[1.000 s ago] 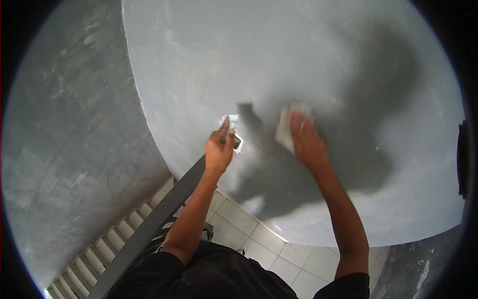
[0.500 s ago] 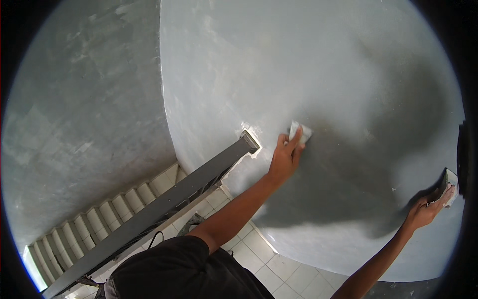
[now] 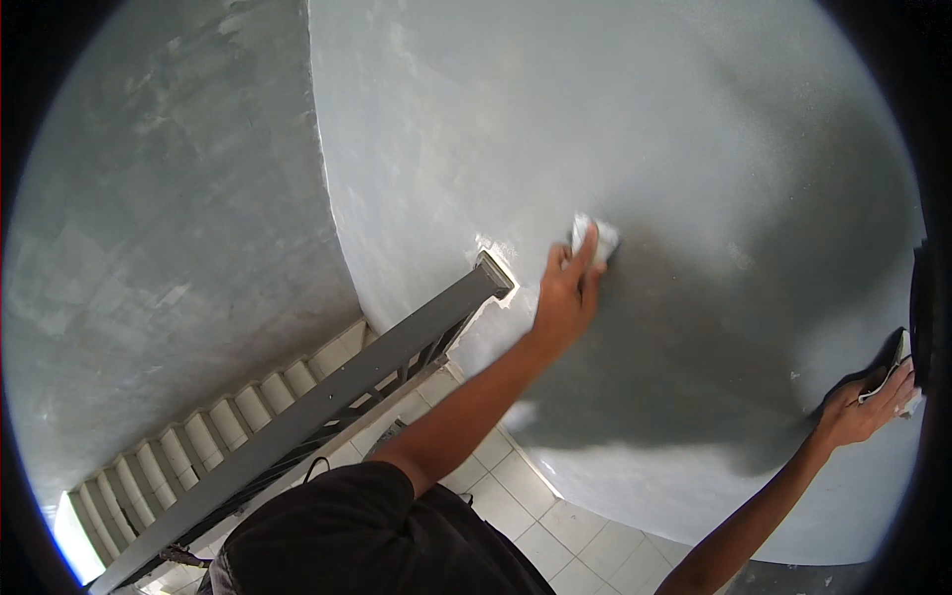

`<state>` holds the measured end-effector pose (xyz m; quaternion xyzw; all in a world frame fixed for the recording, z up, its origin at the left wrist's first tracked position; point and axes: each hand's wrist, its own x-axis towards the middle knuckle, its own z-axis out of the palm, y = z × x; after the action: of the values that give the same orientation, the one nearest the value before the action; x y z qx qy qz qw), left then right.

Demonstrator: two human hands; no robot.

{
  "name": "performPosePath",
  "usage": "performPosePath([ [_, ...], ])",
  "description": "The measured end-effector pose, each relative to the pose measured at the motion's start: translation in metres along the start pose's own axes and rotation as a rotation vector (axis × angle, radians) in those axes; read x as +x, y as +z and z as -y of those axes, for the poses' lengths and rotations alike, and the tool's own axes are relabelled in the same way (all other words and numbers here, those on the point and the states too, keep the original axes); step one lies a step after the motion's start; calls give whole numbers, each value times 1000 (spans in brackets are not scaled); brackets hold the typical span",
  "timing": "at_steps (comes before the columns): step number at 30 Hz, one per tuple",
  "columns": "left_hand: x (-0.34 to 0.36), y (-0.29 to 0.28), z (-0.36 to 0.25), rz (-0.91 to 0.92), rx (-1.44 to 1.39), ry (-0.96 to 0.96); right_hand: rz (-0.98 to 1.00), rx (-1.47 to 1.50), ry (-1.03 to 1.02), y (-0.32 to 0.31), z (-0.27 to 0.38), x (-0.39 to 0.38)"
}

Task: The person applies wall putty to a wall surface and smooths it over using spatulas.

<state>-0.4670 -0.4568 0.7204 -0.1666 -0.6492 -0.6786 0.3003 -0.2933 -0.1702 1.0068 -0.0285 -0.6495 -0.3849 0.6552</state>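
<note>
My left hand (image 3: 568,288) presses a small pale, flat pad (image 3: 592,234) to the curved grey-white wall (image 3: 496,119), right of a rail's end. At the far right my right hand (image 3: 863,402) grips a second pale pad (image 3: 898,353) against the same wall, beside a dark edge (image 3: 920,312) at the rim of the picture. The exact kind of both pads is hard to tell. Shadows of me fall over the wall between and around my hands.
A dark metal railing (image 3: 397,332) slants from lower left into the wall, where light patchy filler rings its end. Left of it, pale tiled stairs (image 3: 233,421) run along a darker grey wall (image 3: 169,178). A tiled floor (image 3: 543,545) lies below me.
Since a second ago my right hand has moved far right along the wall and my left moved right from the rail end. In the last half second my left hand rose slightly.
</note>
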Motion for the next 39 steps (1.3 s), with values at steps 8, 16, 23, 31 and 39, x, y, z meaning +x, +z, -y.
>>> performPosePath([
  [8,73,-22,1,-132,126,-1,-62,115,-35,3,9,1],
  [16,7,3,-1,-31,87,131,-45,40,-71,9,-10,-9],
  [23,42,-6,18,-116,167,-1,-10,-92,-140,25,-51,-23],
  [31,-32,5,18,27,41,77,-32,-15,-68,19,-43,-18],
  [39,33,3,0,-108,76,63,-14,131,59,-1,23,1],
])
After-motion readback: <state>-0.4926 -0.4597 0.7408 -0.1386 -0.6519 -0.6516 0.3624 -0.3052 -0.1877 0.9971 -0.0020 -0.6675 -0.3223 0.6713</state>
